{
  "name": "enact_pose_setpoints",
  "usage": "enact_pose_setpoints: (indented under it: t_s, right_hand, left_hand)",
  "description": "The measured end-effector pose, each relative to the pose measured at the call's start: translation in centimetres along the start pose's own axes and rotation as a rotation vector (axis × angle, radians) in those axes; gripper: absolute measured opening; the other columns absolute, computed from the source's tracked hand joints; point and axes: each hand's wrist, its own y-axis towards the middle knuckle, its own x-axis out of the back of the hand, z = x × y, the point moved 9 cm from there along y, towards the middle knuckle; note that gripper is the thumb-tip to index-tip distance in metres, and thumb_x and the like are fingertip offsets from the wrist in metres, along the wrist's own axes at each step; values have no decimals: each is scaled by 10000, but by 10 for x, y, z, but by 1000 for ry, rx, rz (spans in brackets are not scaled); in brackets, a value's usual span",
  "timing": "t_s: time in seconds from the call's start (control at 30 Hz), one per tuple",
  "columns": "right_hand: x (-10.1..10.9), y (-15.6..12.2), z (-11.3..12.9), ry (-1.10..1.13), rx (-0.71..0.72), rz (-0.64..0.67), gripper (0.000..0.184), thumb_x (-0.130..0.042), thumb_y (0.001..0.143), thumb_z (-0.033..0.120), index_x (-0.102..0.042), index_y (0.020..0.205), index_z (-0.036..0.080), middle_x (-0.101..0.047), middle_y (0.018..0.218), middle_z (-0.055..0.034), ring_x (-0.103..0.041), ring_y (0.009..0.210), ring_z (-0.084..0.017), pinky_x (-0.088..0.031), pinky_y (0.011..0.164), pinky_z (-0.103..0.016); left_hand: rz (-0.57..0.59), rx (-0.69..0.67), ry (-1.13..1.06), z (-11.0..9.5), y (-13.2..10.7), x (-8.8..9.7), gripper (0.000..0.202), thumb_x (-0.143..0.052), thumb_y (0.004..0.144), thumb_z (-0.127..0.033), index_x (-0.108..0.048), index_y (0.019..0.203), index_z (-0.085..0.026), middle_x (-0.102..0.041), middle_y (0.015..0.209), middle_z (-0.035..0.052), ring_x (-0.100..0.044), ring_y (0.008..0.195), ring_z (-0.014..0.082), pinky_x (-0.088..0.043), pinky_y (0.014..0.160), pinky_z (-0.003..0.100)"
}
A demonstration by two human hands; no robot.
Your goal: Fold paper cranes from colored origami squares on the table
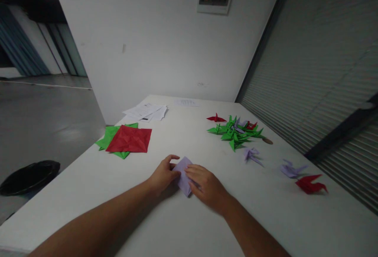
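Note:
A folded piece of lilac paper (183, 170) lies on the white table (189, 209) between my hands. My left hand (163, 175) pinches its left edge, thumb on top and fingers curled. My right hand (206, 188) lies over the paper's right side, fingers pressed down on it. Part of the paper is hidden under my right fingers.
A red square sheet (130, 139) lies on green sheets (108, 135) at the left. White printed papers (146, 112) sit at the back. A heap of green, red and lilac paper cranes (236, 131) is at the right, with single cranes (310, 184) nearer. A black bin (28, 176) stands on the floor.

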Motion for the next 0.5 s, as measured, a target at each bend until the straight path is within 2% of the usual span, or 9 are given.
enact_pose_setpoints:
  t_s: [0.07, 0.13, 0.2, 0.23, 0.3, 0.43, 0.5]
  right_hand:
    - [-10, -3, -4, -14, -29, 85, 381, -603, 922, 171, -682, 1294, 150, -723, 1274, -147, -642, 1239, -276, -500, 1107, -476]
    - [-18, -6, -7, -15, -51, 159, 395, -626, 916, 184, -677, 1306, 167, -712, 1298, -136, -636, 1247, -271, -495, 1113, -452]
    - [-23, -8, -9, -8, -67, 208, 410, -648, 908, 193, -668, 1317, 183, -693, 1332, -125, -620, 1268, -268, -477, 1128, -433]
    - [-24, -8, -9, 0, -75, 223, 409, -656, 906, 197, -668, 1315, 190, -686, 1343, -119, -611, 1279, -264, -468, 1137, -424]
    - [-25, -8, -8, 16, -88, 239, 390, -659, 910, 202, -674, 1300, 197, -680, 1350, -109, -595, 1298, -257, -448, 1153, -408]
    - [-23, -8, -9, 39, -98, 256, 431, -618, 892, 136, -662, 1320, 171, -666, 1371, -125, -575, 1323, -253, -423, 1176, -402]
    - [-20, -9, -12, 50, -101, 249, 532, -576, 841, 57, -635, 1357, 170, -647, 1399, -123, -558, 1342, -244, -411, 1186, -405]
  left_hand:
    - [20, -72, 196, -4, 1, 2, 543, -674, 717, -113, -515, 1230, -194, -703, 850, 26, -655, 712, 173, -495, 624, 269]
    - [15, -245, 490, -17, -1, 4, 555, -661, 712, -74, -559, 1241, -210, -723, 1017, 76, -681, 900, 224, -544, 766, 339]
    - [-9, -442, 774, -33, -7, 3, 525, -669, 696, -42, -645, 1192, -211, -685, 1201, 120, -638, 1104, 284, -523, 940, 421]
    - [-8, -512, 871, -38, -11, 1, 479, -671, 697, -32, -689, 1144, -203, -670, 1234, 131, -618, 1145, 303, -505, 984, 442]
    - [89, -615, 980, -44, -17, -10, 358, -656, 756, -38, -745, 1070, -186, -681, 1211, 142, -626, 1126, 304, -505, 992, 439]
    - [399, -773, 1045, -47, -35, -36, 217, -613, 895, -103, -777, 1011, -185, -734, 1106, 114, -674, 1043, 245, -521, 958, 349]
    - [449, -836, 1071, -50, -41, -41, 180, -625, 909, -132, -777, 989, -183, -736, 1097, 118, -682, 1028, 237, -523, 944, 330]
